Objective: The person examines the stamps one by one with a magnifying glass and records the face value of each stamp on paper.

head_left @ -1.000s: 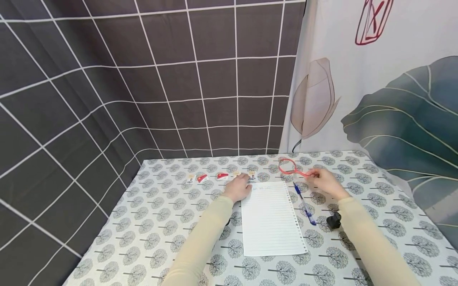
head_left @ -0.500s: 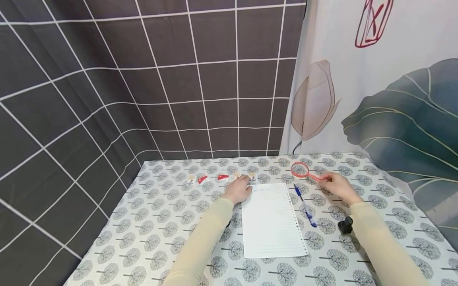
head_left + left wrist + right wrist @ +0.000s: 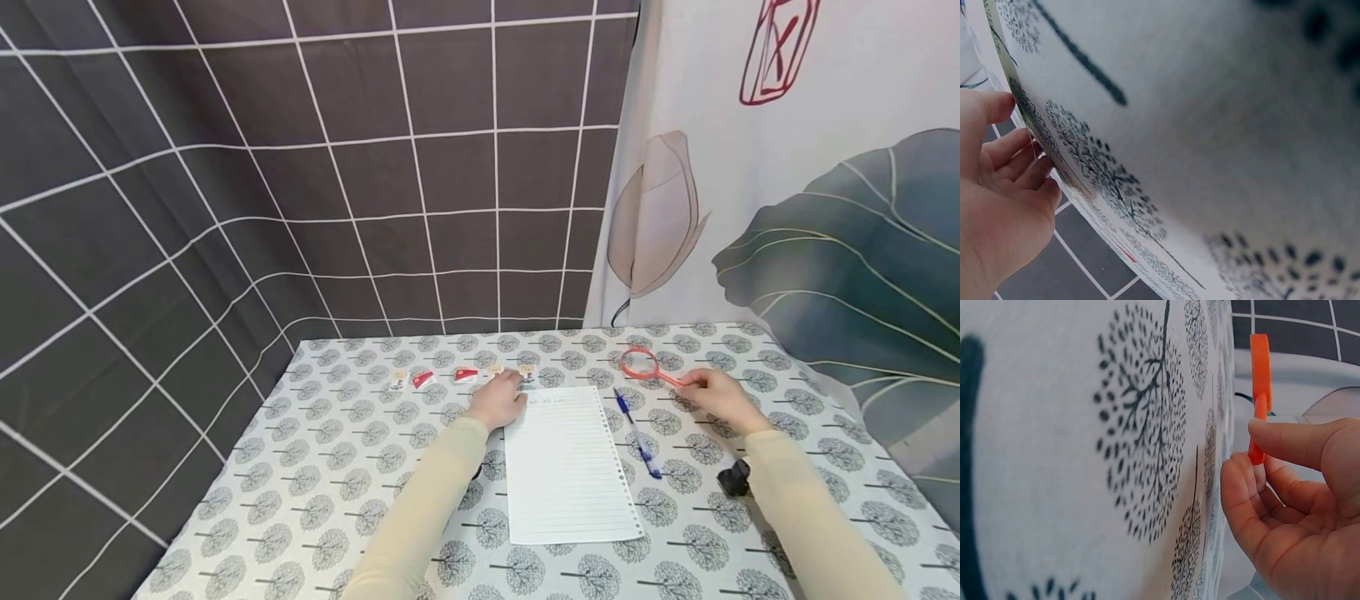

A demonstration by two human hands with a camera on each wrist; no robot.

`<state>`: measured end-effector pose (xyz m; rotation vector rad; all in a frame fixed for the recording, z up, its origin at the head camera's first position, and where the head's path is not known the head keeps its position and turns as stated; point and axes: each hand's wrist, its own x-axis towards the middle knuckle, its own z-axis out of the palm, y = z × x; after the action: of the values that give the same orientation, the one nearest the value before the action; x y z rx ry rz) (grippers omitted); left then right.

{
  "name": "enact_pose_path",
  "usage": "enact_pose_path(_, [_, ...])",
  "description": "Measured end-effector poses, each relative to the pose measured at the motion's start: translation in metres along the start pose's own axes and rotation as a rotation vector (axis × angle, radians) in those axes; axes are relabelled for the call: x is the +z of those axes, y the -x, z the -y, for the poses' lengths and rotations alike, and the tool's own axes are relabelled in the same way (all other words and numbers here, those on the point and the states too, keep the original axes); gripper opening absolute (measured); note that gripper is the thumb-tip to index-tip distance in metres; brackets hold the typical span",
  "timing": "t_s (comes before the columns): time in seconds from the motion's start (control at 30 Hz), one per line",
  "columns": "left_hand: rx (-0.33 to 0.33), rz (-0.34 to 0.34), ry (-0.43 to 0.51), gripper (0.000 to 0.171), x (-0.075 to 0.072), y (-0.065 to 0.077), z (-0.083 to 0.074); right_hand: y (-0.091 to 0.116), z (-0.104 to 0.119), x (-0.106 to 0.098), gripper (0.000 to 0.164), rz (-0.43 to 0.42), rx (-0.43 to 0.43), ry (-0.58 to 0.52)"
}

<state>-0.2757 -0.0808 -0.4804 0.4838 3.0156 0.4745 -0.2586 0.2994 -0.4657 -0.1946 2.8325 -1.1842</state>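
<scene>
In my right hand (image 3: 720, 398) is a small red magnifying glass (image 3: 666, 378), pinched by its handle between thumb and fingers. The right wrist view shows the magnifying glass (image 3: 1261, 369) edge-on and orange-red, just off the cloth. My left hand (image 3: 497, 402) rests at the upper left corner of a lined sheet of paper (image 3: 570, 475), its fingertips among small picture cards (image 3: 527, 372). In the left wrist view the left hand (image 3: 1007, 200) has loosely bent fingers touching the table surface. A blue pen (image 3: 637, 437) lies right of the paper.
Two red-and-white pieces (image 3: 423, 380) and another pale card (image 3: 399, 380) lie left of my left hand. Faint writing runs along the paper's top. A tree-patterned cloth (image 3: 322, 467) covers the table; a dark gridded curtain (image 3: 450, 175) hangs behind.
My right hand has moved right and slightly toward me, carrying the magnifying glass away from above the paper's top right corner. The left hand stays in place.
</scene>
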Motion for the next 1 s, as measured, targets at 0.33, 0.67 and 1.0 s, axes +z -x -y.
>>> enact_pose_path(0.33, [0.003, -0.003, 0.002, 0.048, -0.001, 0.001, 0.0, 0.003, -0.005, -0.003, 0.024, 0.048, 0.028, -0.061])
enact_pose_path(0.67, [-0.005, 0.005, 0.008, 0.05, 0.004, -0.004, 0.003, 0.004, -0.009, -0.004, 0.024, 0.063, 0.042, -0.035])
enact_pose_path(1.0, [0.005, -0.001, 0.012, 0.05, 0.002, -0.003, 0.001, 0.003, -0.014, -0.007, 0.023, 0.061, 0.035, -0.003])
